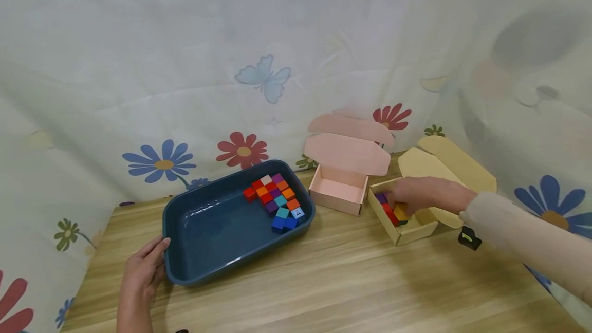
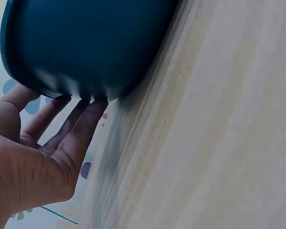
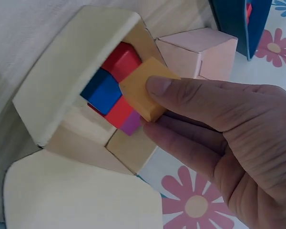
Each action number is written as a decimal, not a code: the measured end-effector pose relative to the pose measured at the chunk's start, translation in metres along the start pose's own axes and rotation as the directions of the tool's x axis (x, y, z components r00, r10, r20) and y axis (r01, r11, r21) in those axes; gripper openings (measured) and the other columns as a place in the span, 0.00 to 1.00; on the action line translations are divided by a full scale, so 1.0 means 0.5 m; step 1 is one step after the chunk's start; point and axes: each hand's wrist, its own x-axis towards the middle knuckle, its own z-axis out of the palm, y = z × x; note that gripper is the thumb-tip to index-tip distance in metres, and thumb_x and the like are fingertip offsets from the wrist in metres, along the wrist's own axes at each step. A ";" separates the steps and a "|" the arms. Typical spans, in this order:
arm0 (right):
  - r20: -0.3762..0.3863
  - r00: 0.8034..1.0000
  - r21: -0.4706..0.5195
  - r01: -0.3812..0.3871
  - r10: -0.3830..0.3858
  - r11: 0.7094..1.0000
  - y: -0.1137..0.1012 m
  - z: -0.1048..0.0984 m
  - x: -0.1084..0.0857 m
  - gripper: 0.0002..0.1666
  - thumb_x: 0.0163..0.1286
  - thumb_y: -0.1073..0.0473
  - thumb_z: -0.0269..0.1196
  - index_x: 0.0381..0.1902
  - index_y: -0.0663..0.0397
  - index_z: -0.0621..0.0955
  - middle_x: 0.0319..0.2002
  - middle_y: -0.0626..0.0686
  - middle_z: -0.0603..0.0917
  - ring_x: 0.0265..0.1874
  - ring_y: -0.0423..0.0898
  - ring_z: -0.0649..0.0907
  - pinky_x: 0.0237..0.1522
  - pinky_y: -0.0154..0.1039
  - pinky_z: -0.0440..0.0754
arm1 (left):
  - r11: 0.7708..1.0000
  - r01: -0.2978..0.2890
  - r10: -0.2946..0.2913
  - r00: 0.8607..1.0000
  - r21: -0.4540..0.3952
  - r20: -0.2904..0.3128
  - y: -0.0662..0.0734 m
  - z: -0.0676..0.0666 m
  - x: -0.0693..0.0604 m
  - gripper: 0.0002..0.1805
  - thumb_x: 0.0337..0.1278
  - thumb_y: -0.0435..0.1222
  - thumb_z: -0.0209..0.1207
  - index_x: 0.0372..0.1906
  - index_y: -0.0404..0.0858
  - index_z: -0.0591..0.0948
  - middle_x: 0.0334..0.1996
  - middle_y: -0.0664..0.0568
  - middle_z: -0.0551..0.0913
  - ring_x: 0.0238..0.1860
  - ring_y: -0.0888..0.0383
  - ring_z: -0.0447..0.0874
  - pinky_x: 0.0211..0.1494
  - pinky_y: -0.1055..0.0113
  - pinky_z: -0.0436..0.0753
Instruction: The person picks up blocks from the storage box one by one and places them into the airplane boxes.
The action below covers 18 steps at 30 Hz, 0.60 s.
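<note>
While touching the end of a dark blue rectangular plastic tray (image 1: 217,235) with the extended fingers of the left hand (image 1: 143,270), pinches an orange-yellow cube (image 3: 139,90) between thumb and fingers of the right hand (image 3: 257,138), at the mouth of an open pale yellow cardboard box (image 1: 418,233); hard to tell whether touching the red blocks (image 3: 121,62). On the wood-grain surface (image 1: 324,281), with a pink cardboard box (image 1: 336,201) in between.

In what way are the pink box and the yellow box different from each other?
Contents: the yellow box holds colored blocks, while the pink box shows none inside. Place: the pink box stands nearer the blue tray; the yellow box is farther right. Hand: the right hand is at the yellow box; no hand touches the pink box. Both boxes stand open.
</note>
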 end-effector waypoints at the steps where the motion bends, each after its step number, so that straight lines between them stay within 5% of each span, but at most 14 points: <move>1: 0.010 1.000 0.000 -0.001 0.001 1.000 -0.001 0.003 0.000 0.11 0.55 0.68 0.77 0.33 0.53 0.86 0.25 0.42 0.79 0.25 0.40 0.73 0.30 0.33 0.79 | 1.000 0.003 -0.003 1.000 -0.007 0.001 -0.001 -0.001 0.000 0.45 0.59 0.50 0.70 0.78 0.43 0.64 0.39 0.73 0.81 0.39 0.72 0.84 0.44 0.71 0.85; 10: 0.097 0.995 0.075 -0.029 0.021 0.997 -0.003 0.038 0.006 0.11 0.58 0.68 0.76 0.38 0.53 0.87 0.30 0.44 0.85 0.26 0.38 0.76 0.36 0.35 0.82 | 1.000 0.003 -0.003 1.000 -0.014 0.009 -0.004 -0.002 -0.002 0.46 0.59 0.49 0.71 0.78 0.42 0.63 0.33 0.76 0.81 0.40 0.71 0.84 0.44 0.69 0.86; 18: 0.054 0.998 0.127 0.004 -0.011 0.992 0.005 0.063 0.015 0.12 0.56 0.72 0.72 0.31 0.48 0.86 0.23 0.39 0.77 0.23 0.36 0.69 0.27 0.30 0.68 | 1.000 -0.014 0.014 1.000 -0.009 0.009 -0.004 -0.002 -0.005 0.46 0.58 0.50 0.71 0.78 0.41 0.64 0.34 0.74 0.82 0.39 0.72 0.85 0.44 0.68 0.86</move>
